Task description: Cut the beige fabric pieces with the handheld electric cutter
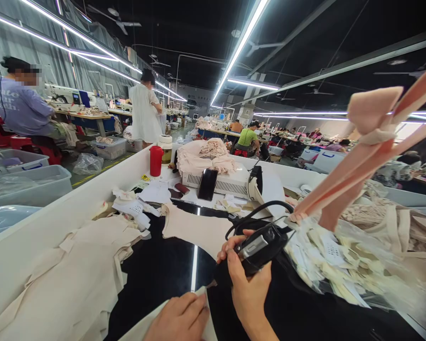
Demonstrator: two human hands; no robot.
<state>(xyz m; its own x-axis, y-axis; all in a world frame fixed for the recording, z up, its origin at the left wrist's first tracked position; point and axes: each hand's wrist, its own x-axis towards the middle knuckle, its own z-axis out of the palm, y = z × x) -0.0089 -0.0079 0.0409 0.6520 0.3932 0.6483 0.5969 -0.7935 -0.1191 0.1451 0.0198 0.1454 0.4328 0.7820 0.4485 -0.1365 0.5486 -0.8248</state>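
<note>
My right hand (246, 279) is wrapped round a black hand-held tool (261, 246) with a silver plate and a black cable (255, 213) looping away from it. Its tip points down toward the corner of a beige fabric piece (138, 329) at the bottom edge. My left hand (181, 318) lies on that fabric beside the tool tip, fingers together and pressing down. Both hands hover over a glossy black table top (163, 274). Another beige cut piece (195, 227) lies just beyond.
A beige fabric stack (71, 279) lies at left, a clear bag of small labels (341, 265) at right. A pink bow with ribbons (372, 137) hangs near the camera. Further back stand a white machine (230, 182), a red cup (155, 161), and other people at sewing tables.
</note>
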